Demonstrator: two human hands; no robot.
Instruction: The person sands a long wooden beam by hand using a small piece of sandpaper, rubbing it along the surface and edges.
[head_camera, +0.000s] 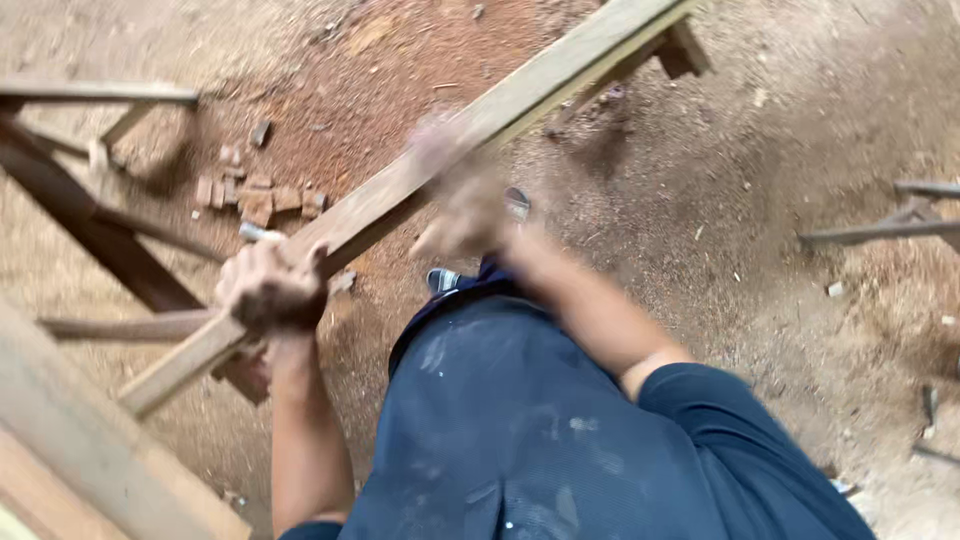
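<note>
Both hands work the long plank (420, 175): left hand (268, 290) wrapped firmly round it, right hand (462, 215) blurred, seemingly gripping; keep both grips firm.

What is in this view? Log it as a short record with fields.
Setting: dirt ground strewn with sawdust and small wood offcuts
Left hand: wrapped around a long wooden plank, near its lower end
Right hand: blurred, at the plank's middle; grip unclear
Plank: runs diagonally, lower left to upper right
Clothing: dark blue shirt with dust marks
Nearby: wooden frame at left, another plank at lower left
</note>
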